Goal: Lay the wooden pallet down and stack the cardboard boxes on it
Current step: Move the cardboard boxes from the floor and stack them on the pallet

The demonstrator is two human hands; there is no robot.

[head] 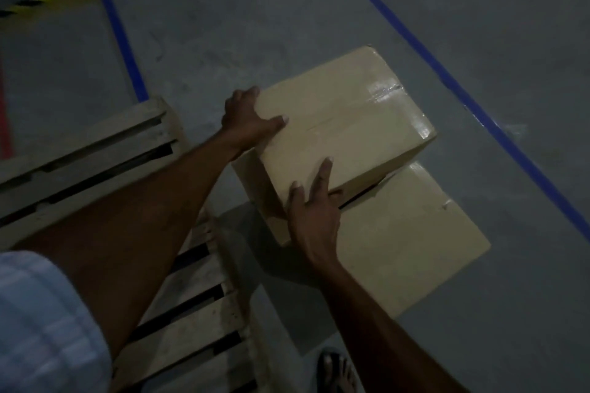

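floor (287,25): grey concrete with blue tape lines; it carried everything.
pallet (95,150): wooden, slatted, already flat on the floor, left of the boxes; no box on it yet.
lower box (415,249): taped cardboard, on the floor just beside the pallet, under the other box.
upper box (344,124): sat askew on the lower box. Looked stiff and smooth with glossy tape, so likely slippery. Weight unclear; best held at opposite corners or under the bottom edges.
left grip (249,118): grasped the far-left corner of the upper box, thumb on top, fingers round the side.
right grip (314,214): clamped the near corner of the upper box, fingers spread on top, thumb at the side.
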